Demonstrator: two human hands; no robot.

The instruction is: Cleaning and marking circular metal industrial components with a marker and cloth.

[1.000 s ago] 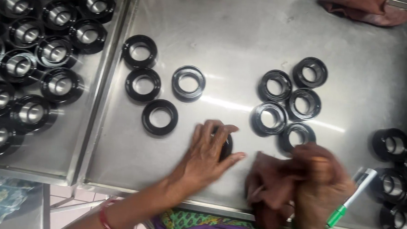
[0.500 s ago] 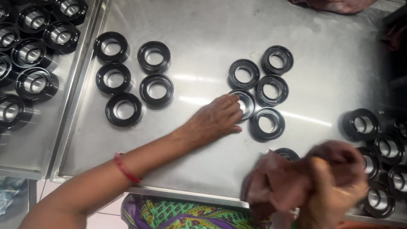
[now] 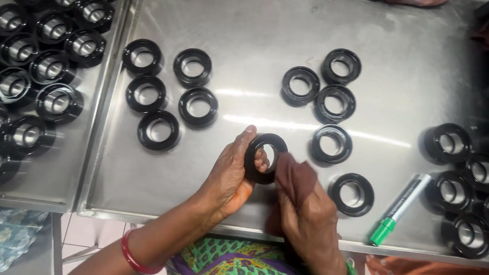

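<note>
Black glossy ring point(image 3: 265, 157), lower centre, is gripped by left hand point(image 3: 229, 178); brown cloth point(image 3: 295, 178), pinched in right hand point(image 3: 307, 214), is best wiped around the bore while steadied.

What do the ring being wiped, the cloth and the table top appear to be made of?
Black ring: glossy, smooth, maybe rubber or coated metal; the look leaves it open. Cloth: soft brown fabric, it folds and creases. Table: brushed steel sheet by its dull grey sheen, streaky reflections and raised rim.
</note>
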